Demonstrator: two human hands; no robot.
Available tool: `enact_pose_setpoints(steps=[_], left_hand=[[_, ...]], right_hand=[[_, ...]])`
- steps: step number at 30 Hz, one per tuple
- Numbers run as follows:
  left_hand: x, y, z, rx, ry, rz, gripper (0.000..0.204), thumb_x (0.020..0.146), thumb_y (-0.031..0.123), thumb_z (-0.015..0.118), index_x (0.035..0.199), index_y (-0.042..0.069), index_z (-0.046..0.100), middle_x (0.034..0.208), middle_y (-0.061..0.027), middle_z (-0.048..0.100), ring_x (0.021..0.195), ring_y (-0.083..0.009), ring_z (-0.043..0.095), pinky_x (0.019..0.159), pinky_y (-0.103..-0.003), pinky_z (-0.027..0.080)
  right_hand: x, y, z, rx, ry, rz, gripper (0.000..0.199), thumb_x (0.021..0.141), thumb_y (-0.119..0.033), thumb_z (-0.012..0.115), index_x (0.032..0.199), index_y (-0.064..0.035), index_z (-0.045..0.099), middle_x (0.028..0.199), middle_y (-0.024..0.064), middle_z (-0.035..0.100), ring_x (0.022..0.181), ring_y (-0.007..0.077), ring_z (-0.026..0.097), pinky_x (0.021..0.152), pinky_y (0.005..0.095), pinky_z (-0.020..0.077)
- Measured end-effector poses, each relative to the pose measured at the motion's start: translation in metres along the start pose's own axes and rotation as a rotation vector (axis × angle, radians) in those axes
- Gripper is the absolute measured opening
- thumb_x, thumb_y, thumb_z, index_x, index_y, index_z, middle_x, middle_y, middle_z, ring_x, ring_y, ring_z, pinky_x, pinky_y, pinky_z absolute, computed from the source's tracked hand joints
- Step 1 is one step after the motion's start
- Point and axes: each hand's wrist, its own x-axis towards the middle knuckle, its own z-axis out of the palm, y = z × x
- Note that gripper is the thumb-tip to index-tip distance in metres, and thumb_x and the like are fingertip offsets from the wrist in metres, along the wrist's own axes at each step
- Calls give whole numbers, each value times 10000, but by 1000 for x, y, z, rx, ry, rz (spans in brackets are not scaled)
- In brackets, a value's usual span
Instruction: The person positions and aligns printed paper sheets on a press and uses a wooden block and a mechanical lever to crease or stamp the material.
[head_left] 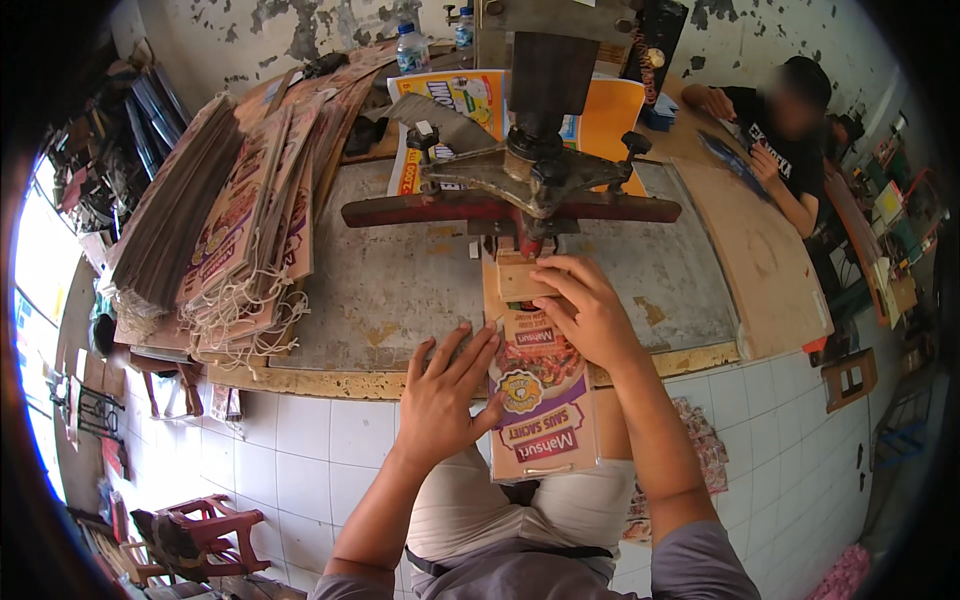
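Note:
A long printed cardboard strip, in a clear plastic cover, lies under the press and juts over the table's front edge toward my lap. My left hand lies with fingers spread along the strip's left side, its thumb at the strip's edge. At the strip's far end sits a small wooden block, just below the red tip of the metal press. My right hand grips the block's right side between thumb and fingers. The strip's far end is hidden by the block and press.
Stacks of printed cardboard strips with white strings cover the table's left. Yellow printed sheets and a water bottle stand behind the press. A co-worker sits at the right. A red stool stands lower left.

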Motion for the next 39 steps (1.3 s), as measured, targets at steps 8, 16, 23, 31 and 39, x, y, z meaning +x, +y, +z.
enact_pose_setpoints(steps=[8,16,23,31,39], left_hand=[[-2,1,1,-29,17,-7,665,953,347,724,1551,72,629,1670,-49,579,1539,-321,511,1261,-573,355],[-58,-5,21,-118,167,19,587,996,331,697,1521,75,637,1663,-98,576,1535,-336,517,1252,-562,363],[-199,-35,83,-238,-12,-368,518,1016,243,707,1502,73,648,1615,-140,600,1504,-363,531,1235,-532,375],[-214,-69,135,-185,-359,-372,577,1099,465,609,1512,64,655,1705,-159,508,1580,-360,446,1253,-579,353],[-189,-94,173,-153,-439,-431,693,1057,535,649,1596,106,577,1765,-151,416,1617,-364,392,1236,-713,346]], right_hand=[[-3,0,0,-26,15,16,358,949,-110,824,1282,-27,722,1372,106,681,1276,350,653,1072,468,555],[-33,-24,-13,10,-44,43,391,952,-186,841,1299,-64,707,1371,123,668,1263,372,658,1056,486,553],[-125,-52,-106,165,-112,186,547,814,-21,928,1324,-99,745,1352,97,701,1274,303,674,1054,432,567],[-133,172,-235,-370,282,407,368,1026,-64,752,1388,-47,687,1340,156,693,1254,341,671,1068,442,540],[-115,374,-280,-618,347,515,367,1086,-85,685,1451,-60,646,1484,196,642,1314,391,667,1088,460,538]])
